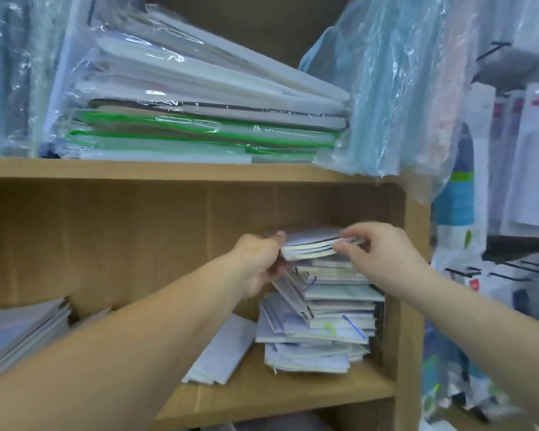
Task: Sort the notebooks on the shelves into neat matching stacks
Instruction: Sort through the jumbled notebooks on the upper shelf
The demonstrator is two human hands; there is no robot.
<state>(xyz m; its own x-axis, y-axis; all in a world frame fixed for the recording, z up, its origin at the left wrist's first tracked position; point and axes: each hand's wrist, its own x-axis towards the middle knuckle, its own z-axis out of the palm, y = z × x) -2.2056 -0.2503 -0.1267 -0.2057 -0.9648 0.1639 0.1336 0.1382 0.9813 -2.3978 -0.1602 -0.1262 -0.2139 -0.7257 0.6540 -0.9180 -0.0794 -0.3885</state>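
Untidy notebook stack (330, 321): thin soft covers, pale, cream page edges, black, blue and green elastic bands; sits at right end of tan wooden shelf (262, 396).
Just above stack: two thin notebooks (311, 244), left end pinched by left hand (259, 265), right end by right hand (383, 253), fingers curled.
Left of stack: flat white notebooks (221, 353), slanted.
High above stack: glossy plastic-wrapped pads (199, 119), some green-edged.

notebook stack (324, 325) at lower shelf (277, 396) right, wrapped pads (199, 119) on shelf above
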